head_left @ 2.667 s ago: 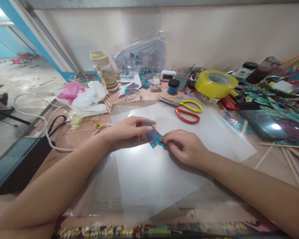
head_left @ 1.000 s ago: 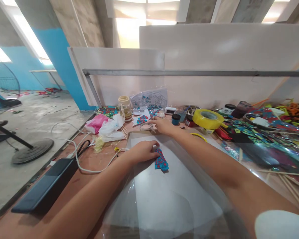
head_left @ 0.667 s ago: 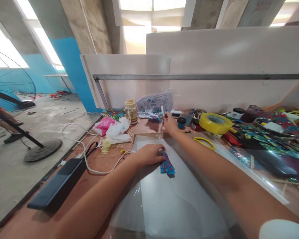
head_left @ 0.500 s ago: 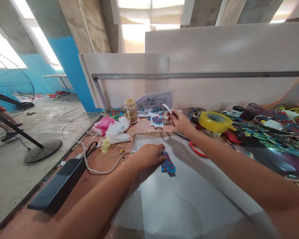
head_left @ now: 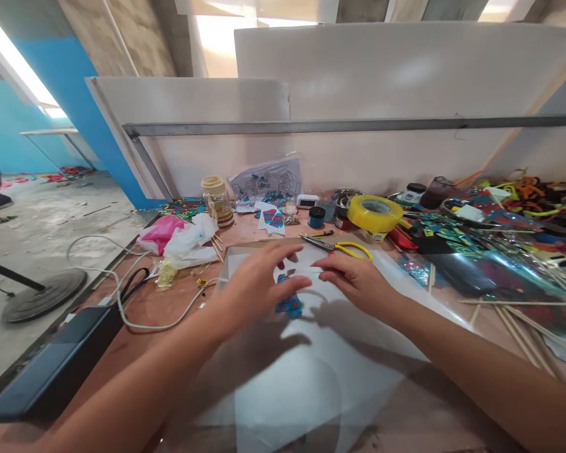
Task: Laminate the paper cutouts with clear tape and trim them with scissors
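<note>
Several blue-and-red patterned cut-outs [head_left: 290,306] lie on the white sheet, partly hidden behind my left hand. My left hand [head_left: 267,275] hovers over them with thumb and fingers apart, holding nothing. Across from it, my right hand [head_left: 358,280] is closed in a pinch. A pale, thin white strip [head_left: 316,270] shows faintly at its fingertips, pointing toward my left hand. Beyond my right hand rest scissors [head_left: 353,249] with yellow-and-red handles. The white sheet [head_left: 287,384] lies under both hands, with their shadows across it.
At the back stand a jar [head_left: 219,202], a blue paint pot [head_left: 317,218] and a yellow tape roll [head_left: 375,212]. Plastic bags [head_left: 188,236] and a white cable [head_left: 156,328] lie left, near a dark power bank [head_left: 51,365]. Wooden sticks [head_left: 519,333] and shiny scraps lie right.
My left hand has lifted off the cut-outs and opened. My right hand has come back from the rear of the table toward my left hand. The view has turned slightly right.
</note>
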A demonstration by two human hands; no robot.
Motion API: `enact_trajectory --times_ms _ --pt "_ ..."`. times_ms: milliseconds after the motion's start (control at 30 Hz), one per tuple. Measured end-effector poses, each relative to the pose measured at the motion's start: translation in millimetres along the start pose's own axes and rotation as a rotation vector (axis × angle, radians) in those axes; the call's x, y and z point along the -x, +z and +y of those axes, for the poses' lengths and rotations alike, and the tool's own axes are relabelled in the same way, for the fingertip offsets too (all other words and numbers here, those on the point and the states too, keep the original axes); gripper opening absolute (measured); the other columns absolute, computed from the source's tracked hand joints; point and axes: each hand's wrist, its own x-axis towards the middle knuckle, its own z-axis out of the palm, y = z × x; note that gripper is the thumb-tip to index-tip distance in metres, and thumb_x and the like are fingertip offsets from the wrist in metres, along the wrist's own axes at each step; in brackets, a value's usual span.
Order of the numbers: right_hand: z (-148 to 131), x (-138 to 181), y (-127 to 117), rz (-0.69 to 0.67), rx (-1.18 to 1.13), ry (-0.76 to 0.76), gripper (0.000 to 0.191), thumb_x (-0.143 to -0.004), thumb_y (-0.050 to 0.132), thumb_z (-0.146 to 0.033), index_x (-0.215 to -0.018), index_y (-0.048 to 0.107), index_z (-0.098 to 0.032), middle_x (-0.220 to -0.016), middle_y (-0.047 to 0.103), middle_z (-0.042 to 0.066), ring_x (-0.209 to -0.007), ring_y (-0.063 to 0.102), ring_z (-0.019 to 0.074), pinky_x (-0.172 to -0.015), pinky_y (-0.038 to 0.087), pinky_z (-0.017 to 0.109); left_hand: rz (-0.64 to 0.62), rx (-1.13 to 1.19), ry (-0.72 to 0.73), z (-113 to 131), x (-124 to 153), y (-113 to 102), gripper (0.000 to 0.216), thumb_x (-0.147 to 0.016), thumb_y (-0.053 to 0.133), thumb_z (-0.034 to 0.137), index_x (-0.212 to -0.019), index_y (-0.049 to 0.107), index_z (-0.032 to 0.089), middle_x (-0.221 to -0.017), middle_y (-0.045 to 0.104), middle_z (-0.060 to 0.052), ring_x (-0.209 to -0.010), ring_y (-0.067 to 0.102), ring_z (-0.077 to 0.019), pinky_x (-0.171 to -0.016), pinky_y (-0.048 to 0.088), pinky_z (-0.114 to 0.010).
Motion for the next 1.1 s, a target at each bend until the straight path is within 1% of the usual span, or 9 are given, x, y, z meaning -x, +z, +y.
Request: enact_trajectory --times_ms 133,233,333,467,567,667,900,1000,1100 --pt "0 7 9 0.0 -0.062 -0.006 0.037 -0.099 0.056 -0.051 -0.095 0.079 -0.023 -0.088 0.08 0.009 -0.078 0.071 0.023 -0.072 0.055 0.033 -0.057 -0.012 0.07 9 7 20 0.031 -0.099 0.061 0.037 -0.123 0.072 0.021 -0.109 0.076 -0.008 -0.097 0.069 -0.023 -0.089 0.053 -0.036" --pt "0 11 10 0.009 -0.113 0.019 0.04 -0.098 0.055 -0.054 -0.094 0.079 -0.023 -0.085 0.08 0.008 -0.075 0.071 0.0223 -0.07 0.054 0.032 -0.001 0.003 0.128 8 10 24 0.024 -0.101 0.059 0.03 -0.118 0.075 0.024 -0.103 0.078 -0.006 -0.094 0.07 -0.0213 -0.086 0.053 -0.034" --pt "0 14 9 0.018 -0.164 0.077 0.034 -0.095 0.06 -0.051 -0.092 0.078 -0.023 -0.079 0.078 0.006 -0.072 0.069 0.0215 -0.068 0.052 0.031 0.049 0.065 0.139 9 9 22 0.021 -0.1 0.061 0.027 -0.115 0.076 0.025 -0.104 0.077 -0.005 -0.092 0.071 -0.0188 -0.084 0.054 -0.031" --pt "0 16 10 0.031 -0.269 0.176 0.03 -0.097 0.057 -0.046 -0.09 0.074 -0.023 -0.072 0.072 0.002 -0.065 0.063 0.0181 -0.062 0.047 0.028 0.02 0.195 0.088 12 6 17 0.018 -0.098 0.064 0.023 -0.112 0.075 0.024 -0.108 0.076 -0.004 -0.096 0.071 -0.0182 -0.086 0.055 -0.031" --pt "1 16 17 0.045 -0.382 0.243 0.034 -0.1 0.051 -0.048 -0.092 0.07 -0.021 -0.072 0.067 0.001 -0.06 0.056 0.0152 -0.055 0.042 0.026 0.049 0.279 0.055 12 5 12 0.015 -0.094 0.068 0.02 -0.108 0.074 0.022 -0.11 0.073 -0.005 -0.099 0.07 -0.019 -0.088 0.056 -0.032" --pt "6 15 26 0.053 -0.493 0.298 0.043 -0.099 0.049 -0.057 -0.094 0.069 -0.02 -0.072 0.062 0.001 -0.055 0.05 0.0135 -0.051 0.04 0.026 0.077 0.348 0.043 10 4 8 0.014 -0.092 0.069 0.019 -0.105 0.073 0.02 -0.119 0.068 -0.007 -0.094 0.07 -0.0164 -0.086 0.059 -0.03" --pt "15 15 38 0.054 -0.606 0.371 0.051 -0.097 0.047 -0.066 -0.097 0.065 -0.019 -0.074 0.064 0.003 -0.052 0.051 0.0127 -0.049 0.044 0.027 0.018 0.502 -0.018 13 7 9 0.026 -0.093 0.064 0.016 -0.117 0.06 0.024 -0.134 0.055 -0.006 -0.088 0.073 -0.0119 -0.081 0.061 -0.028" --pt "13 16 40 0.042 -0.563 0.369 0.05 -0.1 0.043 -0.063 -0.099 0.065 -0.018 -0.078 0.068 0.005 -0.054 0.057 0.0139 -0.051 0.049 0.028 -0.029 0.488 -0.073 16 9 13 0.041 -0.091 0.063 0.013 -0.128 0.051 0.027 -0.135 0.057 -0.006 -0.082 0.071 -0.01 -0.074 0.059 -0.026" --pt "12 15 36 0.018 -0.441 0.353 0.049 -0.104 0.036 -0.054 -0.106 0.067 -0.016 -0.083 0.071 0.008 -0.058 0.063 0.0167 -0.053 0.053 0.029 -0.078 0.481 -0.084 18 9 14 0.047 -0.092 0.061 0.013 -0.135 0.048 0.028 -0.132 0.06 -0.007 -0.077 0.066 -0.0093 -0.071 0.056 -0.025"
